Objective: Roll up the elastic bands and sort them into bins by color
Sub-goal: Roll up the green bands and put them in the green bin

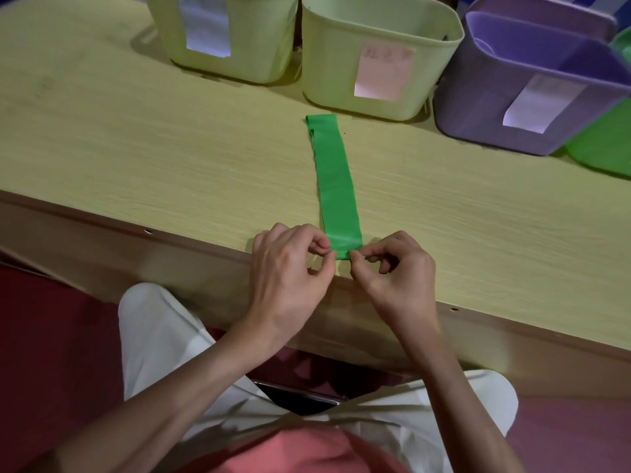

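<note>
A green elastic band [333,179] lies flat and straight on the wooden table [170,158], running from near the bins to the front edge. My left hand [290,268] pinches the near end's left corner between thumb and forefinger. My right hand [392,264] pinches the right corner of the same end, which is folded over slightly. Along the back stand two pale yellow-green bins [225,35] [379,59], a purple bin [526,90] and part of a green bin [604,141] at the far right, three of them with paper labels.
The table's front edge runs diagonally just under my hands. A dark phone [297,399] rests on my lap below the table. A second purple bin [543,11] stands behind the first.
</note>
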